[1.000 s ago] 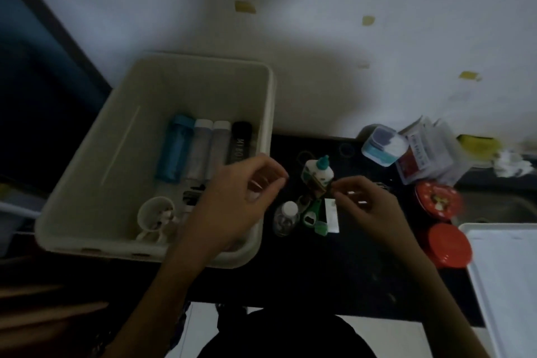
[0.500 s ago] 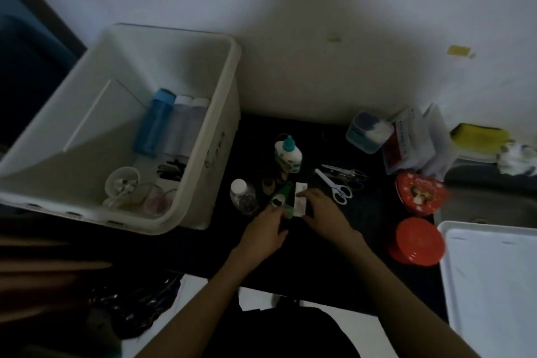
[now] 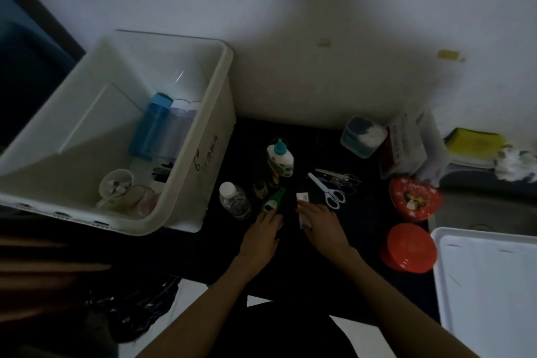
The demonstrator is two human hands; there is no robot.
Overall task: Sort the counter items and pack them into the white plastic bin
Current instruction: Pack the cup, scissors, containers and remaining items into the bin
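The white plastic bin (image 3: 209,136) stands at the left on the dark counter (image 3: 363,212). It holds a blue bottle (image 3: 151,125), two pale bottles and small cups. My left hand (image 3: 261,232) rests on the counter with its fingertips on the lower end of a green tool (image 3: 273,200). My right hand (image 3: 322,227) lies flat beside it, fingers on a small white packet (image 3: 302,212). A small clear bottle (image 3: 234,200) and a white glue bottle (image 3: 280,158) with a teal cap stand just beyond my hands. White-handled scissors (image 3: 327,190) lie to the right.
Two red round tins (image 3: 414,197) (image 3: 411,247) sit at the right, with a cotton-swab tub (image 3: 363,136) and paper packets (image 3: 406,148) behind. A white tray (image 3: 488,285) lies at the far right, a yellow sponge (image 3: 473,141) by the sink. The wall runs close behind.
Both hands dropped from above the bin's edge to the counter and settled on the green tool and the white packet. The view shifted, so the bin sits further left.
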